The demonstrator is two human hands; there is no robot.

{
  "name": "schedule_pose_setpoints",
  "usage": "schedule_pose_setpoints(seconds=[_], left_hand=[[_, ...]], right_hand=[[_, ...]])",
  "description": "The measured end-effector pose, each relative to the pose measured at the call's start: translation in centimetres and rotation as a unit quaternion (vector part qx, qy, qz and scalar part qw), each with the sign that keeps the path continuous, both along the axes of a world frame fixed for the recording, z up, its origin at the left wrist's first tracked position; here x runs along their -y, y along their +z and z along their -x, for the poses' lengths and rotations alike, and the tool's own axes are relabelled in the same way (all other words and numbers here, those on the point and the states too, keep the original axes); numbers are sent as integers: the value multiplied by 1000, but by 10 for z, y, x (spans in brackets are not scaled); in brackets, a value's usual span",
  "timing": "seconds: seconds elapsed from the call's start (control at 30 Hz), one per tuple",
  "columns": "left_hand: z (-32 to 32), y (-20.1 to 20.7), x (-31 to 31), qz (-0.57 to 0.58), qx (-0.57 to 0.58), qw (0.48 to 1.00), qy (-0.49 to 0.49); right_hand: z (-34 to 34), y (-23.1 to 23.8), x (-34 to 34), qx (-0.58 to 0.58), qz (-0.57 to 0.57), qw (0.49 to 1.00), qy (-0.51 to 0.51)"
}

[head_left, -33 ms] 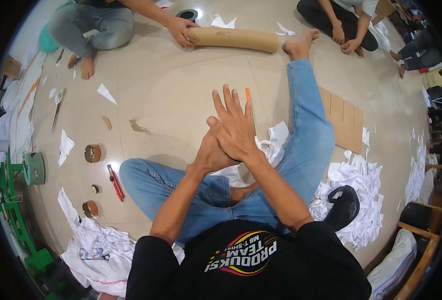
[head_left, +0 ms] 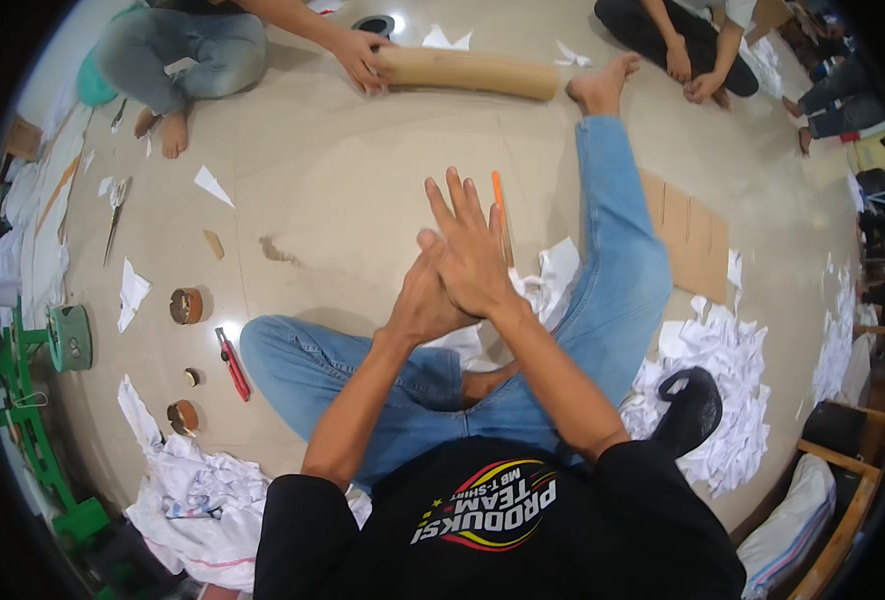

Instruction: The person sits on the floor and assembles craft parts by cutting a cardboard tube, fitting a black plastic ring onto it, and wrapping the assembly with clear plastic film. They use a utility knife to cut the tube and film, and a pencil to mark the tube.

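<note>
At the centre of the frame the right hand [head_left: 472, 255] lies flat with fingers spread, crossed over the left hand [head_left: 424, 300], which presses against it; neither holds anything. Just beyond the fingertips an orange pen [head_left: 501, 215] lies on the floor. At the upper middle, another person's hand [head_left: 357, 55] grips a cardboard tube [head_left: 472, 72].

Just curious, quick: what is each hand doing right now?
Left hand: pressed under the right, holding nothing visible.
Right hand: open, fingers spread, holding nothing.

Craft workshop floor: paper scraps [head_left: 722, 350], tape rolls [head_left: 186, 305], cardboard tube [head_left: 467, 72]
</note>
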State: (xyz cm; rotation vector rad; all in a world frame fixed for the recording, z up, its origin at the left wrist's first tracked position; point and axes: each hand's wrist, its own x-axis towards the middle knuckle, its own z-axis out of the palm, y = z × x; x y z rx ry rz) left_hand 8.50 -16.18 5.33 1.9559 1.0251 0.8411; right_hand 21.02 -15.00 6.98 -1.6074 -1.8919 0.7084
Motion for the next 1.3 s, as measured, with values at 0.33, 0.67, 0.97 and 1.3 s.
schedule_pose_setpoints(seconds=[0.33,0.67,0.97,1.3], left_hand=[[29,-3,-17,-33,69,997,15],[23,-58,7,37,104,990,91],[21,-64,9,-112,11,987,118],[21,-54,6,-6,-6,987,158]], right_hand=[[-25,-45,4,-592,254,762,-67],[-22,-78,9,-837,330,437,-6],[-19,-84,10,-847,329,418,0],[-23,-100,3,-820,360,439,-78]])
